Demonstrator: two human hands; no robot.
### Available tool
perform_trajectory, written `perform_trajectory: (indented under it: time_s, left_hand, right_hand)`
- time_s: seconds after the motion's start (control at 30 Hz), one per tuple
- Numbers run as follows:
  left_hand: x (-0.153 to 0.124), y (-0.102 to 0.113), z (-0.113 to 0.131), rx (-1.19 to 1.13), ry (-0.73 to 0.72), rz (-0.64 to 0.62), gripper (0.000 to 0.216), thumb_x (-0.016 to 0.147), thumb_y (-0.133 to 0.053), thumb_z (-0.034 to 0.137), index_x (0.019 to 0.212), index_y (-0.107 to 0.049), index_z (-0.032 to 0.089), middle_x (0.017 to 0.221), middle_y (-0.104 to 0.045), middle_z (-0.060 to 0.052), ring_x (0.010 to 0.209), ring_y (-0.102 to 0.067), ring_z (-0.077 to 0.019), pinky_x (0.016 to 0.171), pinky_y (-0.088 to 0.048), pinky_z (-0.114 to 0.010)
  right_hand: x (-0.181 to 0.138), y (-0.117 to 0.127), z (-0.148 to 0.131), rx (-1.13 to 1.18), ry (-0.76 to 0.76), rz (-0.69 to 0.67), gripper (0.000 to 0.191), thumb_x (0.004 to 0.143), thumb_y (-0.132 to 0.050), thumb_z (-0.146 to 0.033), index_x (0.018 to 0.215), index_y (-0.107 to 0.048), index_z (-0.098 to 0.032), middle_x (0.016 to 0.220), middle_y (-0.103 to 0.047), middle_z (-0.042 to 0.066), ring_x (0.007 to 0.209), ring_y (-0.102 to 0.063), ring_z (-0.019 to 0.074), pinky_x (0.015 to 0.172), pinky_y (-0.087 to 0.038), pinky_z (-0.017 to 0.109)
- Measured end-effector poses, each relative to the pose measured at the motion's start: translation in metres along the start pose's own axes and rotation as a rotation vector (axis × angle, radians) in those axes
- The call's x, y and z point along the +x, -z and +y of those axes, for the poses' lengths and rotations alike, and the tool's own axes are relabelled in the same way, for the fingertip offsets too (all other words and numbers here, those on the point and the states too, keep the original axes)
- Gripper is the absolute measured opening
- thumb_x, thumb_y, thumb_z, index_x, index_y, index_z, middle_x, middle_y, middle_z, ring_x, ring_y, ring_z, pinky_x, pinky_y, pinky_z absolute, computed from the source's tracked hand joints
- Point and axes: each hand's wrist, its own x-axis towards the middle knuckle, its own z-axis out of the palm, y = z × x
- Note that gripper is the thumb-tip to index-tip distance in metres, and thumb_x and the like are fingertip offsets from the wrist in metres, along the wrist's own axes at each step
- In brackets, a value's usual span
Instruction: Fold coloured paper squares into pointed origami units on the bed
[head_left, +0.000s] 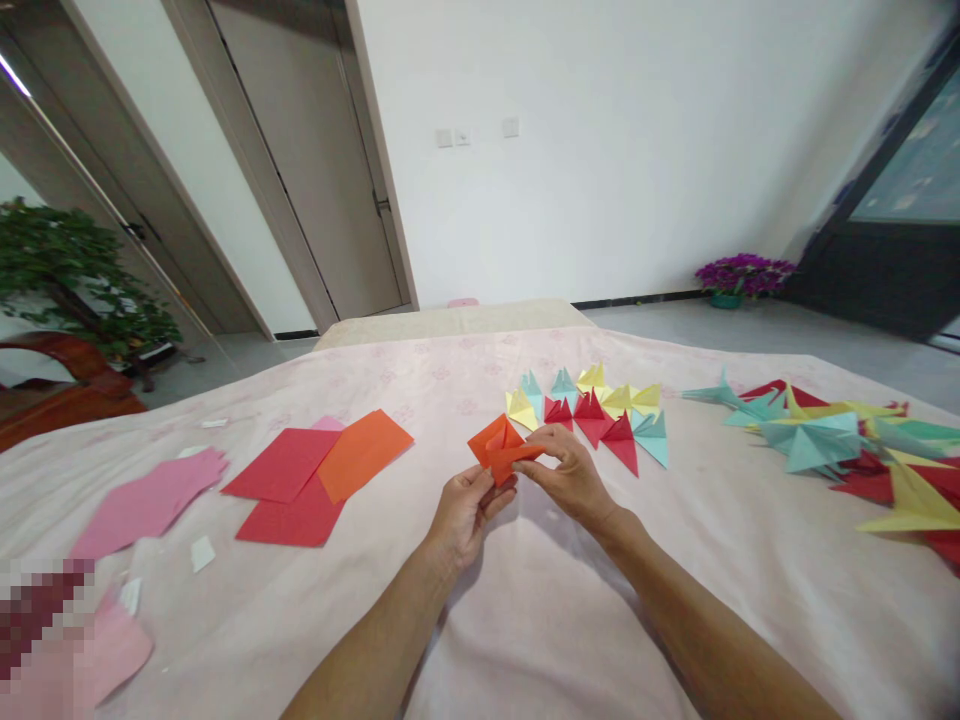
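Both of my hands hold a partly folded orange paper (498, 447) just above a pale pink cloth-covered table (540, 600). My left hand (466, 513) pinches its lower edge from below, fingers closed. My right hand (568, 472) grips its right side, fingers curled over the fold. Right behind the hands lies a cluster of folded paper shapes (592, 408) in yellow, teal and red.
Flat red and orange sheets (319, 470) lie to the left, with pink sheets (150, 500) further left and small white scraps nearby. A pile of finished folded figures (847, 445) covers the right side. A blurred patch sits at the lower left corner. Doors, a plant and purple flowers stand beyond.
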Motion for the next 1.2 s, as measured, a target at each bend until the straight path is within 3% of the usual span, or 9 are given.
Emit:
perform_trajectory:
  time_s: [0.2,0.4,0.6,0.87,1.03,1.2]
  left_hand:
    - [-0.003,-0.005,0.001,0.033,0.055,-0.070,0.034,0.074,-0.080,0.029,0.100,-0.073,0.008,0.094,-0.075,-0.013,0.085,-0.072,-0.0180,0.080,-0.058,-0.025]
    - [-0.006,-0.008,0.002,0.081,0.030,-0.114,0.042,0.083,-0.070,0.045,0.106,-0.072,0.010,0.102,-0.074,-0.013,0.091,-0.072,-0.0217,0.085,-0.057,-0.032]
    - [-0.008,-0.009,-0.007,0.242,-0.051,-0.055,0.039,0.071,-0.083,0.030,0.105,-0.072,0.013,0.102,-0.074,-0.011,0.090,-0.070,-0.0187,0.083,-0.056,-0.028]
    - [-0.008,-0.008,-0.012,0.217,-0.026,-0.025,0.046,0.066,-0.086,0.030,0.106,-0.072,0.013,0.104,-0.074,-0.013,0.084,-0.071,-0.0181,0.077,-0.057,-0.027]
    - [-0.009,-0.011,-0.013,0.240,-0.032,0.029,0.041,0.065,-0.086,0.031,0.098,-0.072,0.010,0.098,-0.075,-0.014,0.078,-0.071,-0.0180,0.074,-0.056,-0.027]
    - [-0.008,-0.009,-0.012,0.250,-0.060,0.032,0.040,0.068,-0.083,0.032,0.099,-0.071,0.011,0.099,-0.075,-0.014,0.078,-0.070,-0.0176,0.074,-0.054,-0.028]
  right_hand:
    - [0.001,0.001,0.000,-0.158,-0.031,0.037,0.012,0.076,-0.077,-0.026,0.087,-0.073,-0.022,0.085,-0.069,0.005,0.082,-0.060,0.0227,0.079,-0.047,0.038]
    - [0.003,0.002,-0.001,-0.217,-0.060,0.020,0.038,0.077,-0.075,-0.027,0.114,-0.068,-0.024,0.103,-0.073,0.005,0.090,-0.063,0.0238,0.086,-0.046,0.040]
    - [0.002,-0.002,0.001,-0.270,-0.140,0.018,0.051,0.076,-0.076,-0.028,0.125,-0.064,-0.021,0.098,-0.071,0.008,0.086,-0.062,0.0235,0.084,-0.047,0.040]
    - [0.001,-0.006,0.003,-0.101,-0.297,0.061,0.053,0.078,-0.071,-0.029,0.129,-0.061,-0.023,0.087,-0.069,0.003,0.083,-0.063,0.0206,0.083,-0.049,0.038]
    - [0.001,-0.008,0.002,-0.057,-0.310,0.085,0.049,0.079,-0.068,-0.030,0.127,-0.062,-0.022,0.082,-0.067,0.001,0.083,-0.062,0.0201,0.086,-0.048,0.039]
    - [0.003,-0.011,0.002,0.162,-0.430,0.134,0.074,0.070,-0.074,-0.035,0.138,-0.049,-0.021,0.109,-0.065,0.007,0.088,-0.060,0.0195,0.077,-0.053,0.037]
